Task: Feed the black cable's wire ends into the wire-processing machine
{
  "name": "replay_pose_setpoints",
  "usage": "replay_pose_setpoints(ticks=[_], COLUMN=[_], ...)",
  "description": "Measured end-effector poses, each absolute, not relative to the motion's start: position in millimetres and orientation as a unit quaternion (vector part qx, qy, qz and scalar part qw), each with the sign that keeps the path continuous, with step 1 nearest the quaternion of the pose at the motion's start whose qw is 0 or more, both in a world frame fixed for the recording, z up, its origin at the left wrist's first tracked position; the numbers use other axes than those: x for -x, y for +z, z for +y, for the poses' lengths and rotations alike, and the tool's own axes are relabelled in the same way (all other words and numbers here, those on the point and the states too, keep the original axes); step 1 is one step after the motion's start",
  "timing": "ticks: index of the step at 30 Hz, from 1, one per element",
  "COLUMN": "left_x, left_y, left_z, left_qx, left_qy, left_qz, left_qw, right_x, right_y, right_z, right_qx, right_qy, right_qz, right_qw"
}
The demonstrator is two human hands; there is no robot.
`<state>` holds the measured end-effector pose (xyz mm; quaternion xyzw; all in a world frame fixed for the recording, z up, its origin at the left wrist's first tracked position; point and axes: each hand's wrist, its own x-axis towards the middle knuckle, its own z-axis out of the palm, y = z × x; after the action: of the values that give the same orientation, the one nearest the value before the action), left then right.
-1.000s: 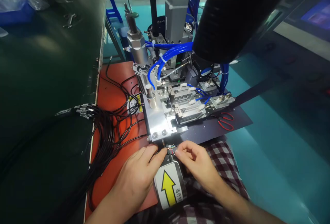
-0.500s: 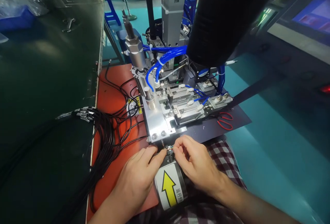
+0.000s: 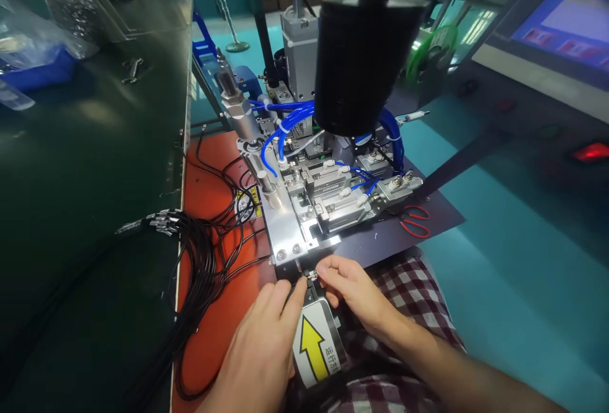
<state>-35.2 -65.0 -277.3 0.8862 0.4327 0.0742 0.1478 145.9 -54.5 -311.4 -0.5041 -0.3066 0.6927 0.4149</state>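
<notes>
My left hand (image 3: 271, 321) lies palm down over the left side of the feed track (image 3: 310, 299), its thumb tip at the track and its other fingers curled. Whatever lies beneath those fingers is hidden. Across from it, my right hand (image 3: 352, 286) pinches at a small bright cable end with thin wires (image 3: 313, 275), whose exact form is too small to make out. Both hands meet just in front of the machine's metal plate (image 3: 288, 232). Below them is a white label with a yellow arrow (image 3: 314, 346).
Black cables (image 3: 202, 273) with metal ends hang over the bench edge on the left. Red-handled scissors (image 3: 415, 221) lie right of the clamps. A black cylinder (image 3: 366, 64) overhangs the machine. A screen panel (image 3: 561, 39) stands at the right.
The view has shifted, showing more of the screen. My right fingers have straightened somewhat, and the small bright end shows more plainly between the hands. My left hand stays by the track.
</notes>
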Motion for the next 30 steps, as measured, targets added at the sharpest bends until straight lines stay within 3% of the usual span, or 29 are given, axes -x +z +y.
replay_pose_setpoints(ticks=[4, 13, 20, 30], left_x=[31, 17, 14, 10], left_y=[-278, -282, -290, -273], left_z=[-61, -69, -71, -72], left_qx=[-0.873, -0.867, -0.876, -0.846], left_qy=[0.081, 0.135, 0.097, 0.175], left_qz=[0.451, 0.472, 0.472, 0.492], left_qw=[0.168, 0.077, 0.027, 0.104], right_x=[-144, -139, -132, -130], right_y=[-314, -308, -317, -325], right_z=[-53, -54, -59, -62], right_qx=[0.503, 0.510, 0.524, 0.489], right_qy=[0.686, 0.666, 0.625, 0.644], right_qz=[-0.312, -0.330, -0.340, -0.342], right_qw=[0.424, 0.433, 0.468, 0.478])
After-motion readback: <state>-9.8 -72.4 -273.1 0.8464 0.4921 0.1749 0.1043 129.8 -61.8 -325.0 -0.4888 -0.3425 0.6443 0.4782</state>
